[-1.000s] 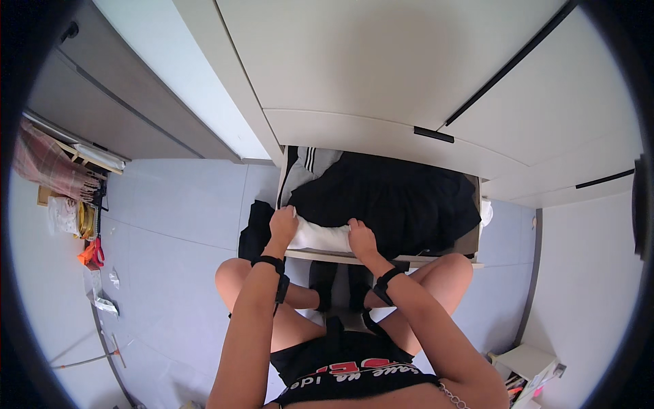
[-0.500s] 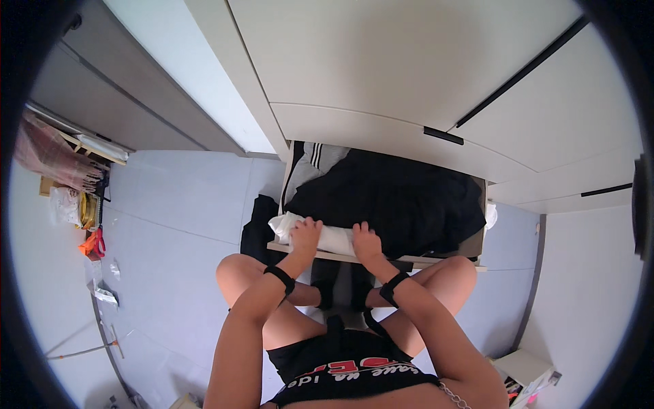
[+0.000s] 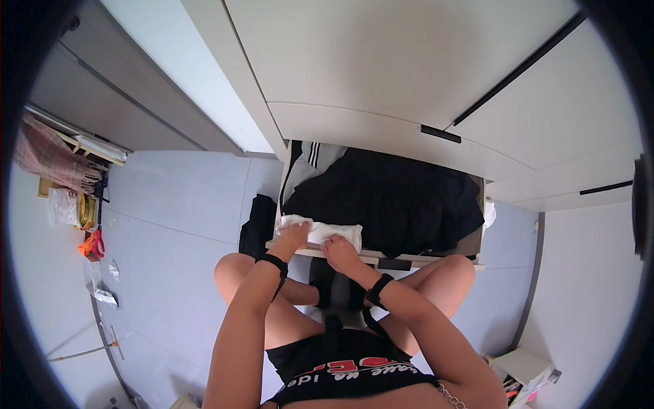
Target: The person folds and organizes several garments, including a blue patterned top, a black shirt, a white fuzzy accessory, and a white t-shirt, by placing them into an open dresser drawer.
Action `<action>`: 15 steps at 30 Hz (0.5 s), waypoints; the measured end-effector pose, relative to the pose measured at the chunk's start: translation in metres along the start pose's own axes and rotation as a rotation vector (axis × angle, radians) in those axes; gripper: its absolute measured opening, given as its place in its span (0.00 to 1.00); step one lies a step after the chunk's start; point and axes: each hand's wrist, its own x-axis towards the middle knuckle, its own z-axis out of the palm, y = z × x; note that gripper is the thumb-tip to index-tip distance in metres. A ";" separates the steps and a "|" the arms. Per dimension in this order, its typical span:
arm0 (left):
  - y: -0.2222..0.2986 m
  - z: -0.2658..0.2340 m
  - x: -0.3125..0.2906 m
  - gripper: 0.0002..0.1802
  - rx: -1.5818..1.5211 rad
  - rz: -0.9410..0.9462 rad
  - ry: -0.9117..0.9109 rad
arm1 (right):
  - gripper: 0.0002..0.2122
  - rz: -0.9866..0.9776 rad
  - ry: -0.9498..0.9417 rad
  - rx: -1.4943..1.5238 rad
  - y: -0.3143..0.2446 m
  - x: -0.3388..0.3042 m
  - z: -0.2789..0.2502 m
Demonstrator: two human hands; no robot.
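Observation:
A white folded piece of clothing [image 3: 349,235] lies along the near left edge inside a pulled-out drawer [image 3: 470,263]. My left hand [image 3: 294,236] has its fingers bent over the cloth's left part, and the fingertips sink into it. Close by on the right, my right hand [image 3: 339,253] pinches the cloth's near edge by the drawer front. Behind the white cloth a heap of black clothing [image 3: 395,194] fills most of the drawer. A grey garment with black and white stripes [image 3: 325,160] shows at the far left corner.
The pale wardrobe [image 3: 381,116] with black handles rises behind the drawer. Black fabric [image 3: 257,225] lies on the floor beside the drawer's left side. Bags and orange-handled scissors [image 3: 91,244] are by the left wall; a small white shelf unit [image 3: 523,371] is at lower right.
My right hand has moved left, nearer to my left hand. The white cloth now looks shorter and flatter, its right end uncovered. My left hand has shifted slightly left and down.

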 end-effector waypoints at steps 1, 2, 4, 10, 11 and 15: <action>-0.005 0.000 0.001 0.23 0.002 -0.002 0.003 | 0.12 0.048 -0.015 0.002 -0.002 0.003 0.001; -0.009 -0.001 0.003 0.26 -0.093 -0.056 -0.085 | 0.12 0.045 -0.012 0.002 -0.004 0.004 0.001; -0.012 0.004 0.002 0.30 -0.187 -0.105 -0.179 | 0.14 -0.011 -0.173 -0.106 -0.016 0.004 -0.008; 0.020 -0.003 -0.018 0.31 -0.033 -0.202 -0.098 | 0.21 0.079 -0.134 -0.094 -0.012 -0.002 0.013; 0.026 -0.006 -0.019 0.31 -0.036 -0.203 -0.100 | 0.21 0.078 -0.137 -0.094 -0.010 0.001 0.009; 0.040 -0.012 -0.002 0.28 0.038 -0.129 -0.140 | 0.19 0.152 -0.382 0.202 0.043 0.016 -0.001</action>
